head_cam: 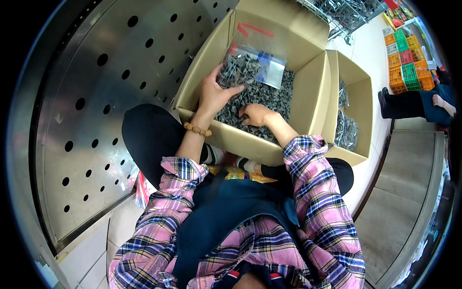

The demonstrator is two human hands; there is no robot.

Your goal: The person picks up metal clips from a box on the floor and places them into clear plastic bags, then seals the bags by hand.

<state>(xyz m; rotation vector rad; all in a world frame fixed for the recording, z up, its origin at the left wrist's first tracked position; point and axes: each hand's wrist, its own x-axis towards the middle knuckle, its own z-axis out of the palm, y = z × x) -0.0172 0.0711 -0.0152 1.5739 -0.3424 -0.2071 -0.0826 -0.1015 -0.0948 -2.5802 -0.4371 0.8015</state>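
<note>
A large cardboard box (249, 144) stands before me, with loose dark dried pieces, perhaps wood ear fungus (269, 99), spread inside it. My left hand (213, 92) holds a clear plastic bag (240, 68) partly filled with the same dark pieces. The bag has blue and white printing and leans toward the far wall of the box. My right hand (258, 115) reaches into the loose pieces with its fingers curled down. Its fingertips are partly hidden, so I cannot tell whether they grasp any.
A second cardboard box (361, 94) with filled clear bags (346, 130) adjoins on the right. A perforated metal panel (119, 108) rises at left. Beyond are a wire basket (335, 21), coloured plastic crates (408, 54), a standing person (433, 103) and a low grey platform (400, 180).
</note>
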